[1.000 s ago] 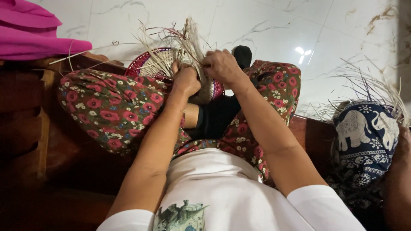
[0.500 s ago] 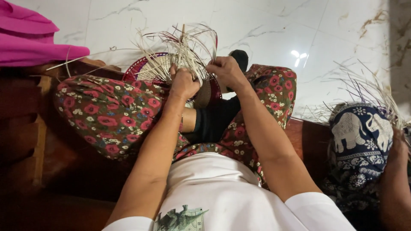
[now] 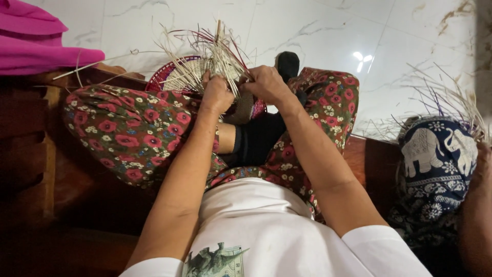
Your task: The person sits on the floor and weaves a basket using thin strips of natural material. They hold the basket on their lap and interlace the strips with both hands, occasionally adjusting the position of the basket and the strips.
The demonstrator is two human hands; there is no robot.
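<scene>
Gripping straw strands (image 3: 218, 54), hands (image 3: 241, 90) unmoved, strands more upright

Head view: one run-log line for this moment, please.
left hand: gripping straw strands | right hand: on strands | woven basket: on lap, unfinished | neighbour's strands: right

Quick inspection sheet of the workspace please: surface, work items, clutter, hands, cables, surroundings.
Surface: dark wooden bench; white marble-look floor tiles below.
Job's things: half-woven basket with red rim and pale centre on the lap; loose straw strands sticking up from it.
Clutter: pink cloth at upper left.
Hands: left hand and right hand both closed on the strands, close together.
Cables: nothing seen.
Surroundings: another person's leg in blue elephant-print cloth at right, with more straw beside it.
</scene>
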